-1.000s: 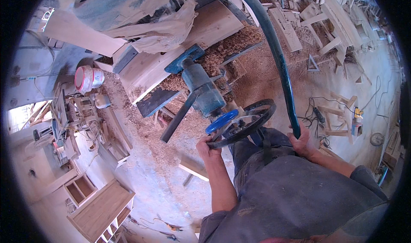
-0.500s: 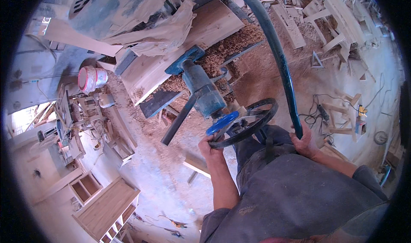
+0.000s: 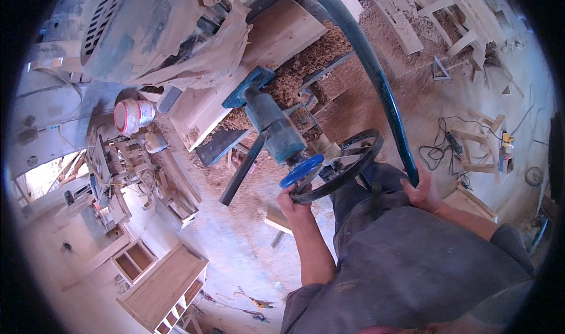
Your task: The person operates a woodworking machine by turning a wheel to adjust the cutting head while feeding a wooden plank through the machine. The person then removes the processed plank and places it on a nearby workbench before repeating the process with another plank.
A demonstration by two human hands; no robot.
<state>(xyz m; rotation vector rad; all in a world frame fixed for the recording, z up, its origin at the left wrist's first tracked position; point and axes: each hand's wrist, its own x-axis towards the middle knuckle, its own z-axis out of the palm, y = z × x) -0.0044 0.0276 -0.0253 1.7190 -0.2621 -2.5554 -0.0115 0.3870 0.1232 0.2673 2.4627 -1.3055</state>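
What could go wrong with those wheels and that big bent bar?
Fingers could get pinched: the left grip holds the black wheel right beside the blue wheel, so a turn might squeeze them.

The right grip is at the very end of the curved green bar, so it might slip off.

Loose wood shavings are heaped on the machine, so some could tumble off.

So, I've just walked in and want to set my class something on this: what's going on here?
The person's left hand grips the rim of a black handwheel, close to a smaller blue handwheel. The right hand holds the lower end of a long, curved dark-green bar. Wood shavings lie beside a wide board.
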